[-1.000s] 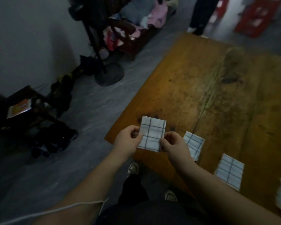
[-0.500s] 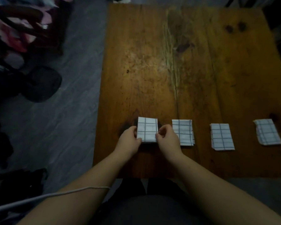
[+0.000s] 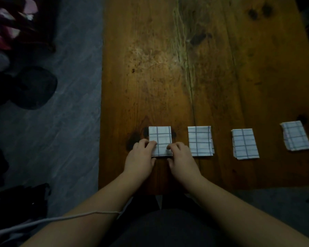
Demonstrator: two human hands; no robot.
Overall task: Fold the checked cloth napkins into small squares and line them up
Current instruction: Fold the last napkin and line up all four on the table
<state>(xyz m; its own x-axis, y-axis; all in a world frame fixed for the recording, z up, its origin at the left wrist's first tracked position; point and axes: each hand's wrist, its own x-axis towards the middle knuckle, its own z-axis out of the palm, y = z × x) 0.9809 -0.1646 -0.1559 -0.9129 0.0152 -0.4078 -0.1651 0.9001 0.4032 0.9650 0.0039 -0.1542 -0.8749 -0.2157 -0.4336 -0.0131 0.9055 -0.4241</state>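
Several folded white napkins with dark checks lie in a row near the front edge of the wooden table (image 3: 168, 68). The leftmost napkin (image 3: 160, 138) lies flat on the wood. My left hand (image 3: 141, 157) pinches its near left corner and my right hand (image 3: 181, 157) pinches its near right corner, fingertips on top of the cloth. To the right lie a second napkin (image 3: 200, 140), a third napkin (image 3: 245, 143) and a fourth napkin (image 3: 295, 135), the last one slightly turned. None of them touch each other.
The table's left edge runs close to the leftmost napkin, with grey floor (image 3: 70, 122) beyond. Dark round object (image 3: 34, 88) and piled clothes (image 3: 7, 29) stand at the left. A white cable (image 3: 61, 219) crosses my left forearm.
The camera swung from a slanted view to straight over the table. The napkin, held up in the air a second ago, has come down flat onto the table at the left end of the row.
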